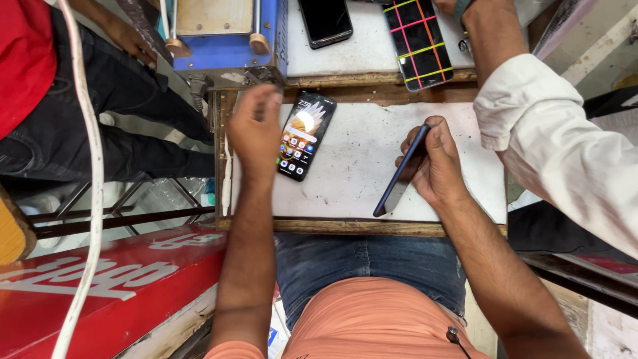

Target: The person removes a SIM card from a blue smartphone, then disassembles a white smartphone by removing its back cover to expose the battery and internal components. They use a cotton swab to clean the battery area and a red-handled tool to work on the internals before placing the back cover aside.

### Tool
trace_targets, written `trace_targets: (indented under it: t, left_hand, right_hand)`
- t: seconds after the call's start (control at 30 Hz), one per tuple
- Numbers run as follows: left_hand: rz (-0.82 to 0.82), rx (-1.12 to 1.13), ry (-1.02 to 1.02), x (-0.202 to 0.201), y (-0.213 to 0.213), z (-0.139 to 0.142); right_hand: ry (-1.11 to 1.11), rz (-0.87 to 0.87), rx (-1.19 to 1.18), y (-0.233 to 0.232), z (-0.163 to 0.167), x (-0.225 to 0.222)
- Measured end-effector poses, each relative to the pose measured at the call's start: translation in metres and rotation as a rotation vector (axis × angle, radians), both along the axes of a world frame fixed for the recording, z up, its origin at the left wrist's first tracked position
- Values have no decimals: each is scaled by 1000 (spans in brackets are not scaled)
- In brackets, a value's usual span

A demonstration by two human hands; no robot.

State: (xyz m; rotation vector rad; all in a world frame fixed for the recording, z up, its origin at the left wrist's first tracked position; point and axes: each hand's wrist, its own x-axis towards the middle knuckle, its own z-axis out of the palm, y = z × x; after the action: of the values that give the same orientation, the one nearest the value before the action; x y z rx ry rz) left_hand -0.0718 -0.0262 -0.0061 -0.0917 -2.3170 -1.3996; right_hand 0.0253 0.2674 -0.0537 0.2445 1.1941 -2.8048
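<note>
My right hand [435,163] grips a dark blue phone [401,173] on edge, tilted, its lower corner resting on the white worktop [359,179]. My left hand [256,126] rests on the worktop's left part with fingers curled loosely, holding nothing. Right beside it lies a second phone [305,135] face up with its screen lit and showing icons.
Another person's arm in a white sleeve [558,146] reaches in from the right toward a phone with a coloured grid screen [419,41]. A dark phone [325,21] and a blue machine [229,40] sit beyond. A person in a red shirt [26,60] sits left. A white cable [90,179] hangs down.
</note>
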Motion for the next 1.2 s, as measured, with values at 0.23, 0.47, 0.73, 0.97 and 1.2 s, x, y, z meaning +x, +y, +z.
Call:
trace_targets:
  t: [0.23, 0.47, 0.73, 0.97, 1.2]
  left_hand:
    - [161, -126, 162, -25, -27, 15]
    - [-319, -126, -256, 31, 53, 4]
    - [-627, 209, -744, 53, 90, -16]
    - [-660, 225, -851, 44, 93, -33]
    - [-689, 253, -878, 38, 88, -39]
  right_hand:
    - [-6, -48, 71, -10, 4, -4]
    - [20, -20, 250, -18, 7, -3]
    - [45, -69, 722, -18, 16, 1]
    - [8, -72, 955, -16, 25, -1]
    - [-36, -59, 1027, -19, 32, -3]
